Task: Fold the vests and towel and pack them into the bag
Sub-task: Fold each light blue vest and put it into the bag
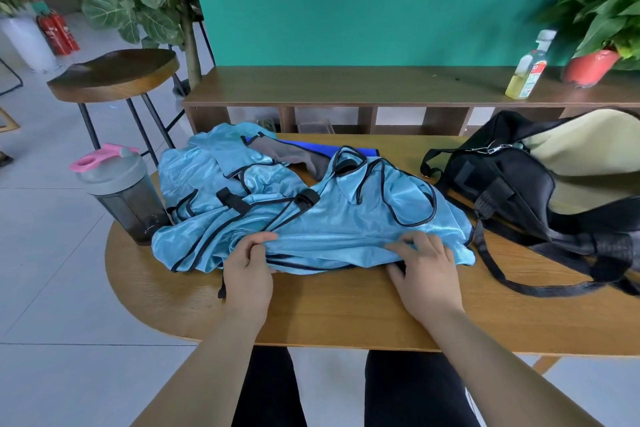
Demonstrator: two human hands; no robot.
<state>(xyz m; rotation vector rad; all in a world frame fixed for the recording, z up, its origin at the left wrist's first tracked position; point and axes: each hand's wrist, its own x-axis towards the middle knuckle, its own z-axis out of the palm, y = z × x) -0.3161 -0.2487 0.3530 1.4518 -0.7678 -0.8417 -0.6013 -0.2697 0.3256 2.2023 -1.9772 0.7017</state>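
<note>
Grip: our left hand (247, 274) pinches the near hem of the top vest (346, 222) between thumb and curled fingers. Our right hand (426, 267) clutches the same hem, fingers over the cloth and thumb at its edge.
Top vest: light blue mesh with black trim, crumpled, lying between and just beyond our two hands on the wooden table (311, 315).
Other vests (207, 177): heaped beyond the left hand's pinch and tangled with the top one (we cannot tell how many).
Towel (294, 156): grey and bunched, on the far side of the heap from both hands, partly over a flat blue sheet (349, 150).
Bag (512, 184): black, its mouth open on a pale yellow lining, right of the right hand's hold; its strap (502, 274) trails on the table near that hand.
Shaker bottle (121, 198): smoky grey with a pink lid, upright, left of the left hand's pinch, against the heap's edge.
Farther off: a wooden stool (114, 73) beyond the shaker; an oil bottle (526, 69) and a potted plant (595, 62) on the shelf beyond the bag.
</note>
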